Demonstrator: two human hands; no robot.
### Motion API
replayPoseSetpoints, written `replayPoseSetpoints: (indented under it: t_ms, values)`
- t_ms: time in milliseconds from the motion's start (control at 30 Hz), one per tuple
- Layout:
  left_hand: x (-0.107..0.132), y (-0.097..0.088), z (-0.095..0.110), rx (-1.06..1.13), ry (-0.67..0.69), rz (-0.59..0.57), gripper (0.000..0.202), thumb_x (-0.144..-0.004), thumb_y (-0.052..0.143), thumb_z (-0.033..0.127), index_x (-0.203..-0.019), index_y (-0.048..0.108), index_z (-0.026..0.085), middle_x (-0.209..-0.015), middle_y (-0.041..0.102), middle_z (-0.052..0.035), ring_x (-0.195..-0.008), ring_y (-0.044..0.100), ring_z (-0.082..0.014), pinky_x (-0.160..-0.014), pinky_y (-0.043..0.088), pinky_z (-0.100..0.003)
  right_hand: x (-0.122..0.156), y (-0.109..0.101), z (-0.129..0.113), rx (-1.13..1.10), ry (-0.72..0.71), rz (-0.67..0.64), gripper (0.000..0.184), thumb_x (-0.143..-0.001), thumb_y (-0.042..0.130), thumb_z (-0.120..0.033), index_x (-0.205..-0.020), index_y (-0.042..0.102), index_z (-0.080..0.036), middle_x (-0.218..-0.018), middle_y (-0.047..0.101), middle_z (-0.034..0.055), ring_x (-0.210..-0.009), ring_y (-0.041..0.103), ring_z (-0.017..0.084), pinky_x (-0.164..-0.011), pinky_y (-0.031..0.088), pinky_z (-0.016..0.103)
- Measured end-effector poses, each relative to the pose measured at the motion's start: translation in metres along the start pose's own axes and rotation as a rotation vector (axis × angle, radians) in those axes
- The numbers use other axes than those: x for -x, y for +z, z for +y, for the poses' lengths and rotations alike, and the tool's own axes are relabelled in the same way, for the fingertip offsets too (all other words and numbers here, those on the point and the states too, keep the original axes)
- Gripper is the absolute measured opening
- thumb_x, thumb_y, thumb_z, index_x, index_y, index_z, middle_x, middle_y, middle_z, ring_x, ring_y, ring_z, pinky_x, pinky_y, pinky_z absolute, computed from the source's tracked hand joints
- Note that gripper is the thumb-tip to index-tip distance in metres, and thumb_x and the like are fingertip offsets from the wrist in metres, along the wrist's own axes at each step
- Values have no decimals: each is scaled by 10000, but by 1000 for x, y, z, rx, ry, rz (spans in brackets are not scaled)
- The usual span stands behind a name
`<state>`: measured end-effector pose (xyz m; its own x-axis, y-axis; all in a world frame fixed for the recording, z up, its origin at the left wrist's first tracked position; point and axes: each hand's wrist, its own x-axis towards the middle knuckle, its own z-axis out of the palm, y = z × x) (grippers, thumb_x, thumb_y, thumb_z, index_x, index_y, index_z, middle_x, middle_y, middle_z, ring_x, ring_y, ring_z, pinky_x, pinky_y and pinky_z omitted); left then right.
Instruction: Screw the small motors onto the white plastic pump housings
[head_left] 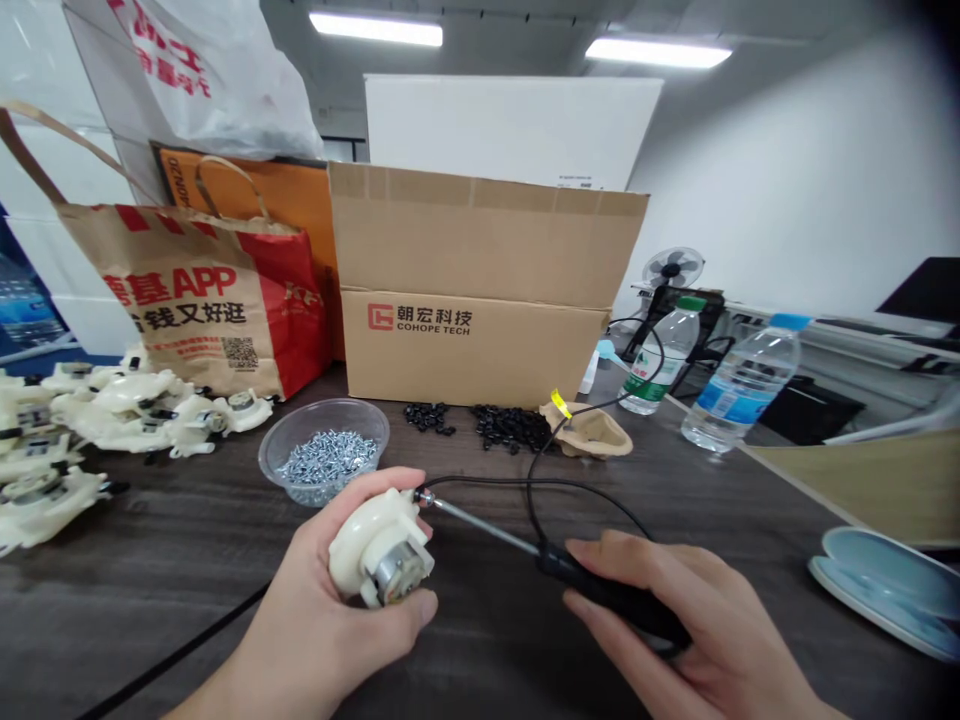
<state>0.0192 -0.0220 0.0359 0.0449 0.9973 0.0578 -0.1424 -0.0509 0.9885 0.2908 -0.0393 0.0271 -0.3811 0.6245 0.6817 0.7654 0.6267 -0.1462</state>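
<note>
White moulded plastic housing [367,545] with a metal motor can [399,572] seated in it: held above the near middle of the desk [150,620], gripped firmly in the curled fingers of the left hand [330,590]. Light, stiff, rounded (thin lugs possibly brittle); best taken around the body, clear of the can. Corded electric screwdriver [607,590]: black grip wrapped by the right hand [675,610], steel shaft meeting the housing. Toward the far edge: clear plastic bowl [322,408] of silver screws [328,458], loose black small parts [510,428]. At the left edge: heaped like housings [127,410].
</note>
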Motion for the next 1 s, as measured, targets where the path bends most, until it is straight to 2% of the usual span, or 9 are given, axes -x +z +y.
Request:
replayPoseSetpoints:
  t_ms: [167,500,733,833,933,1000]
  values:
    - [1,0,1,-21,-22,-9,661,-572,803,107,-1195,638,250,-881,732,24,-661,576,-91,-605,446,-170,-4,0,-4,6,6,8,262,-955,650,-316,-1215,615,-327,-1006,769,12,-832,731,185,-782,628,235]
    - [0,0,2,-73,-32,-3,654,-570,801,110,-1184,652,280,-903,723,35,-694,583,-112,-639,455,-182,-5,0,-5,13,24,-16,272,-961,655,-322,-1230,612,-320,-1022,773,17,-839,740,197,-793,629,259]
    - [0,1,-2,-150,5,36,623,-604,773,149,-1187,653,331,-930,715,63,-671,564,-100,-597,441,-167,-22,3,-14,-4,-56,-77,245,-1059,454,-223,-1274,562,-265,-980,761,58,-808,754,190,-607,585,235]
    - [0,1,-3,-193,47,43,577,-632,748,159,-1172,658,343,-909,717,72,-671,578,-105,-603,456,-172,-19,7,-18,15,-14,-98,216,-1058,452,-255,-1257,536,-256,-950,750,37,-782,754,184,-636,602,245]
    - [-1,0,-5,-265,128,68,554,-640,731,161,-1161,679,341,-1027,729,51,-846,656,-148,-722,510,-196,-16,10,-21,-7,22,-112,149,-1038,470,-235,-1176,519,-265,-909,730,8,-741,746,172,-633,602,244]
    - [-3,-2,-8,-305,162,70,561,-655,717,164,-1184,674,346,-1143,720,40,-951,675,-168,-803,526,-218,-15,10,-23,-20,-8,-119,176,-1044,435,-199,-1190,509,-263,-886,718,9,-709,737,172,-588,582,247]
